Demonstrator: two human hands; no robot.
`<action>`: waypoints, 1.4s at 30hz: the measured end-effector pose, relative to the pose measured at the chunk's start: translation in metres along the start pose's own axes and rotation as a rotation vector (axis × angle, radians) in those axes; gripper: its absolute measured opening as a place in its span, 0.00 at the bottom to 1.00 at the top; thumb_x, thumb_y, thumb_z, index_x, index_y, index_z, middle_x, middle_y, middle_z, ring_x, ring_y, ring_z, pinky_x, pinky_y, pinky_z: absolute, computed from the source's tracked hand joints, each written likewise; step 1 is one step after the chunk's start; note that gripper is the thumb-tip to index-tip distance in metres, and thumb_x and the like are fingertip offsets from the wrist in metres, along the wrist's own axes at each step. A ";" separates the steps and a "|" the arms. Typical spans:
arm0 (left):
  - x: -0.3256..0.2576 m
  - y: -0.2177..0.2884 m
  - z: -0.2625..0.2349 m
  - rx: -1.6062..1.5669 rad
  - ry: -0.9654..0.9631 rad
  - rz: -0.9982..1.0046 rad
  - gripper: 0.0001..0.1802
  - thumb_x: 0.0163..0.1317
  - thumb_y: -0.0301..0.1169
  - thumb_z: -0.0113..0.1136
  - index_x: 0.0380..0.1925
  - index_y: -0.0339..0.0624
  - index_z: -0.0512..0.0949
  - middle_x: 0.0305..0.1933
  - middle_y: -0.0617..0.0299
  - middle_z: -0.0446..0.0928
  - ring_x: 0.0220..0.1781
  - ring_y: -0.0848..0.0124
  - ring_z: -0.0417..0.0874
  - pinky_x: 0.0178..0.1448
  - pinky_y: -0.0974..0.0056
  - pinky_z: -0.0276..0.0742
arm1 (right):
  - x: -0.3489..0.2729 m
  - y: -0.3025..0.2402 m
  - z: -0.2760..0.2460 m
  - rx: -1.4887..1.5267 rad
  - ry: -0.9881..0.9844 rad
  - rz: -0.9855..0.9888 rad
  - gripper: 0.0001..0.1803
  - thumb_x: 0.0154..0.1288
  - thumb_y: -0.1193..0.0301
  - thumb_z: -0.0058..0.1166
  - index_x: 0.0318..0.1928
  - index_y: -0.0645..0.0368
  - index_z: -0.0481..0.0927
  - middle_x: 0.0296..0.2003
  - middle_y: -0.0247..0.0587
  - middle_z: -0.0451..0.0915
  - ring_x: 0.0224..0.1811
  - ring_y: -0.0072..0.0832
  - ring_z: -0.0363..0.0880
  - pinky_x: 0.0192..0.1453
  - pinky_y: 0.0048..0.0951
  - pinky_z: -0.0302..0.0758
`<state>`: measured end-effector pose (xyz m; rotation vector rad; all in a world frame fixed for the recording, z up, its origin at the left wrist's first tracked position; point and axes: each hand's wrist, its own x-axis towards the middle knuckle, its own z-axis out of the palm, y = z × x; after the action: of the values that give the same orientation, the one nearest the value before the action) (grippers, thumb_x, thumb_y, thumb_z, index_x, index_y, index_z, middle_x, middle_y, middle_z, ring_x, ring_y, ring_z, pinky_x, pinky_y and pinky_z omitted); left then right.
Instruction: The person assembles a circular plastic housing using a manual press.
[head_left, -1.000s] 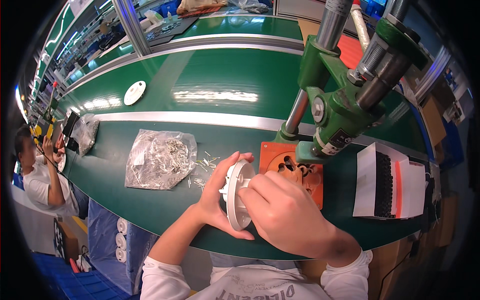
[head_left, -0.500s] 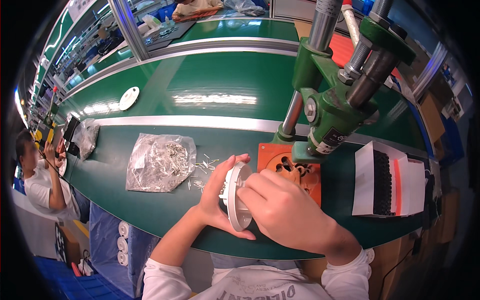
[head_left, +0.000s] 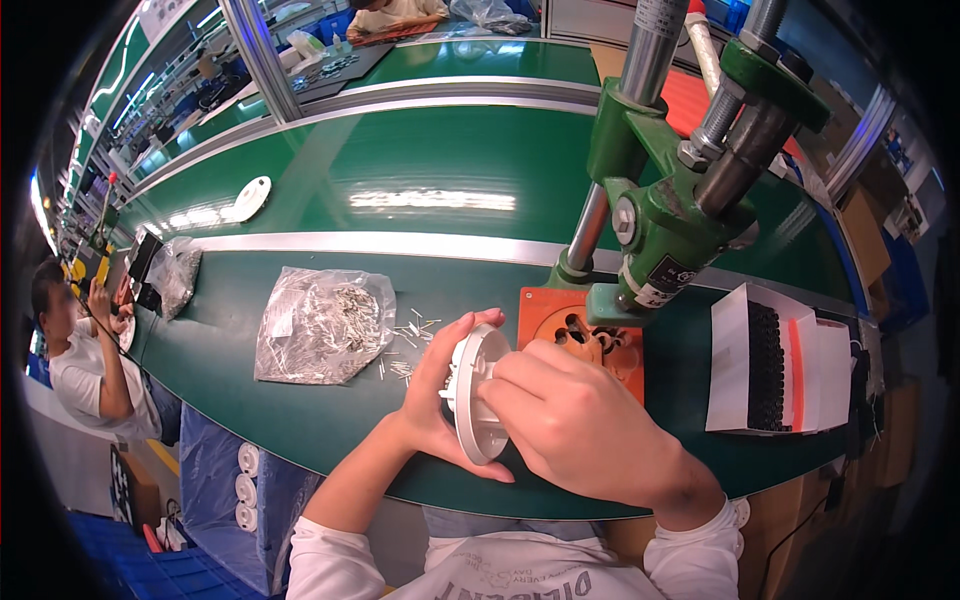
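My left hand [head_left: 426, 408] grips a white round plastic housing [head_left: 466, 405] by its edge, thumb below and fingers above. The housing stands on edge, its hollow side facing right and small prongs jutting from its left side. Bent and pressed together, the fingers of my right hand [head_left: 575, 425] reach into the hollow side; whatever they pinch is hidden. Left of my hands, small metal pins [head_left: 402, 368] lie loose beside an open clear bag [head_left: 325, 325] full of similar pins. Just beyond my right hand sits an orange fixture [head_left: 540, 310] with dark round recesses.
A green press [head_left: 665, 215] rises over the fixture. At right stands a white box [head_left: 728, 375] with rows of black parts. Past a metal rail, a white disc [head_left: 252, 199] lies on the green belt [head_left: 420, 150]. A co-worker [head_left: 95, 375] sits at far left.
The white disc on the belt has shifted slightly left. My hands and the housing stay almost in place, with only a slight shift of the whole view.
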<state>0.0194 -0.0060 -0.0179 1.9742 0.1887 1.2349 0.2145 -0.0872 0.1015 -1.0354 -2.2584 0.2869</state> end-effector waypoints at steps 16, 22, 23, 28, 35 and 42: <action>0.000 -0.002 -0.001 0.004 -0.024 0.066 0.89 0.23 0.57 0.95 0.82 0.33 0.48 0.78 0.33 0.63 0.78 0.43 0.71 0.77 0.42 0.69 | -0.002 -0.008 -0.001 -0.094 0.022 -0.039 0.12 0.55 0.78 0.61 0.41 0.64 0.79 0.36 0.43 0.74 0.39 0.40 0.77 0.43 0.36 0.77; -0.001 -0.004 -0.002 -0.008 -0.028 0.046 0.91 0.24 0.56 0.96 0.83 0.33 0.44 0.80 0.33 0.59 0.79 0.43 0.68 0.79 0.41 0.67 | 0.001 -0.002 0.003 -0.113 0.056 -0.054 0.12 0.56 0.77 0.62 0.42 0.64 0.80 0.35 0.42 0.74 0.37 0.38 0.77 0.41 0.36 0.78; -0.001 -0.003 -0.001 -0.023 -0.015 0.037 0.91 0.24 0.56 0.96 0.83 0.33 0.44 0.80 0.33 0.59 0.80 0.43 0.68 0.80 0.41 0.66 | 0.001 0.000 0.005 -0.086 0.073 -0.059 0.11 0.57 0.77 0.62 0.42 0.64 0.81 0.35 0.42 0.74 0.37 0.38 0.77 0.40 0.36 0.78; -0.001 -0.001 0.002 -0.149 -0.031 -0.057 0.95 0.19 0.54 0.97 0.83 0.36 0.40 0.81 0.35 0.57 0.82 0.45 0.64 0.83 0.42 0.63 | 0.010 0.008 0.015 0.021 0.110 0.020 0.05 0.62 0.75 0.62 0.39 0.61 0.85 0.32 0.42 0.80 0.35 0.41 0.82 0.39 0.40 0.79; -0.022 -0.008 -0.002 -0.599 0.042 -0.272 0.97 0.17 0.57 0.96 0.83 0.38 0.38 0.82 0.46 0.59 0.83 0.54 0.64 0.84 0.47 0.62 | 0.056 0.004 0.006 0.016 -0.062 0.019 0.06 0.66 0.74 0.61 0.37 0.64 0.88 0.29 0.50 0.86 0.29 0.47 0.84 0.36 0.42 0.80; 0.011 0.030 -0.016 -1.130 0.353 -0.523 0.88 0.31 0.76 0.81 0.82 0.34 0.47 0.81 0.36 0.61 0.81 0.43 0.67 0.83 0.43 0.68 | 0.051 0.007 -0.003 0.104 0.426 0.297 0.11 0.76 0.75 0.58 0.32 0.67 0.81 0.23 0.48 0.77 0.23 0.44 0.78 0.29 0.42 0.72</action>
<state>0.0034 -0.0126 0.0138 0.6707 0.1215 0.9753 0.1955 -0.0450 0.1239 -1.2442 -1.6959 0.2733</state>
